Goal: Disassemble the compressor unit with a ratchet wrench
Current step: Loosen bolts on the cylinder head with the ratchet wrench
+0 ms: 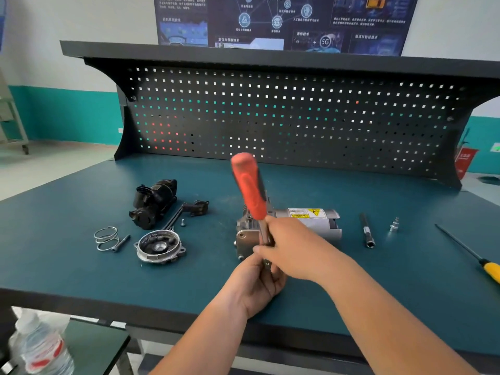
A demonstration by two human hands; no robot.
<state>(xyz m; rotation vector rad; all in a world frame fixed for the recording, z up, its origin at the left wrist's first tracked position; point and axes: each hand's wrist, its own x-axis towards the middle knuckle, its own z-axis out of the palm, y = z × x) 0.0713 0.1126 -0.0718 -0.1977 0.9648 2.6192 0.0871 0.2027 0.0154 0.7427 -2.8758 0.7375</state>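
The compressor unit (311, 220), a silver cylinder with a yellow warning label and a cast metal head (244, 234), lies at the middle of the blue bench top. A ratchet wrench with a red handle (250, 186) stands nearly upright over the cast head. My right hand (292, 249) grips the wrench low down, near its metal head. My left hand (257, 282) is curled under it against the near corner of the cast head, holding the part there; the fingertips are hidden.
To the left lie a black motor housing (154, 203), a round metal cover (159, 247), a wire spring (105, 238), bolts and a small black part (197, 207). To the right lie an extension bar (366, 230), a socket (393, 226) and a yellow-handled screwdriver (470, 254). A water bottle (40, 347) stands below, left.
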